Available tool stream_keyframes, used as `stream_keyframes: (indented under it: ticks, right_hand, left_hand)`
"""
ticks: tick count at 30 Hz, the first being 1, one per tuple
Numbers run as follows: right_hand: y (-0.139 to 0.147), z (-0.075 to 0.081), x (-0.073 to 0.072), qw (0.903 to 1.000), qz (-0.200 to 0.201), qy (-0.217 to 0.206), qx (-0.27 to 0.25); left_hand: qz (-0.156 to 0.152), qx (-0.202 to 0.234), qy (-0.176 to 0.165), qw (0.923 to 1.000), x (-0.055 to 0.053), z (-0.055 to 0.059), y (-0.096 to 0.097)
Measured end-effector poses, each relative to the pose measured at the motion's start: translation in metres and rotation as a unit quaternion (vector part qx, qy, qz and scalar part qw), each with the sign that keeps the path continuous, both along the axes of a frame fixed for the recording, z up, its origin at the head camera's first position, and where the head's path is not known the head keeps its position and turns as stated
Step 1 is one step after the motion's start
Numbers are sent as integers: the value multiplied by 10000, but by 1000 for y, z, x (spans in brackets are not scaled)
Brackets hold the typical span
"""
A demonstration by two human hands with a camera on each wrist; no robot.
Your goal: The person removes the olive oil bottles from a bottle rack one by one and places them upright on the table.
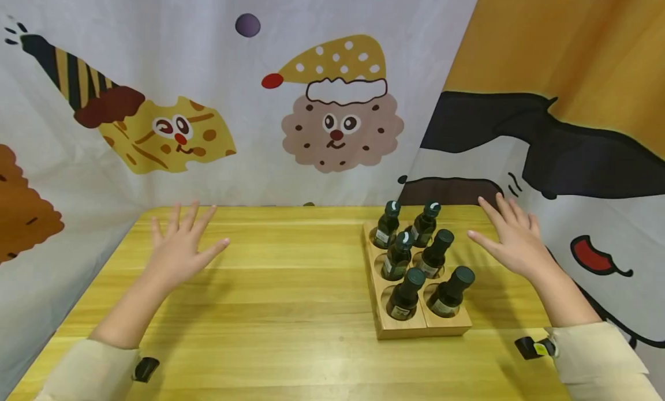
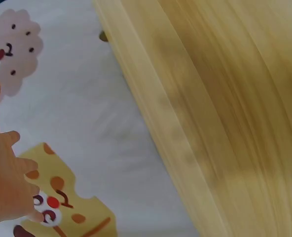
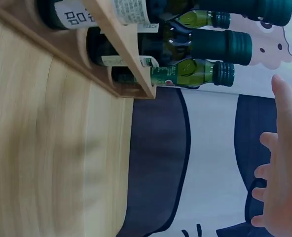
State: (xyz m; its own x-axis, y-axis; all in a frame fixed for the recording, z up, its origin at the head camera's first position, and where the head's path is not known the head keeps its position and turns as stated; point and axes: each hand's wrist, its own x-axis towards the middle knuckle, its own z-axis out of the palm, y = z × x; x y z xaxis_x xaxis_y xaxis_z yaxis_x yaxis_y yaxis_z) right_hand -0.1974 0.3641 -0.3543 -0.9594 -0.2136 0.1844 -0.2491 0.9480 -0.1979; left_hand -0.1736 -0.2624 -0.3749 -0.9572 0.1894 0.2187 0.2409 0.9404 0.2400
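My left hand [image 1: 179,254] hovers above the left part of the table, fingers spread and holding nothing. In the left wrist view that hand [image 2: 10,173] shows at the left edge. On the right, my right hand [image 1: 511,239] is raised with spread fingers, apart from the bottles. Between the hands, nearer the right one, stands a wooden bottle rack [image 1: 423,332] with round holes. Several small dark green bottles [image 1: 402,297] with green caps sit in it in two columns. The right wrist view shows green glass bottles [image 3: 190,73] in the rack beside my right hand [image 3: 286,168].
The rack stands on a yellow wood-grain table [image 1: 260,308]. Behind it hangs a white curtain [image 1: 249,141] with cartoon food prints, meeting the table's back edge. A dark wrist strap [image 1: 146,368] is at the left cuff, another strap [image 1: 529,348] at the right.
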Motion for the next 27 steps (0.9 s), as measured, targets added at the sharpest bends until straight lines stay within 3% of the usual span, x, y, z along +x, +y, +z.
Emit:
stream_keyframes:
  ticks: [9,16,21,27]
  right_hand:
    - [-6,1,14,9963,269,486,-653]
    - [-9,-9,28,9852,649,794,-1377]
    - [-8,-18,40,9750,804,864,-1882]
    - [-7,-34,54,9616,1009,896,-2390]
  left_hand:
    - [-272,348,464,9979,8,5,37]
    - [-584,755,739,9927,14,4,68]
    - [-809,1055,922,9868,19,2,90]
    - [-1113,1589,1185,9738,25,-3,115]
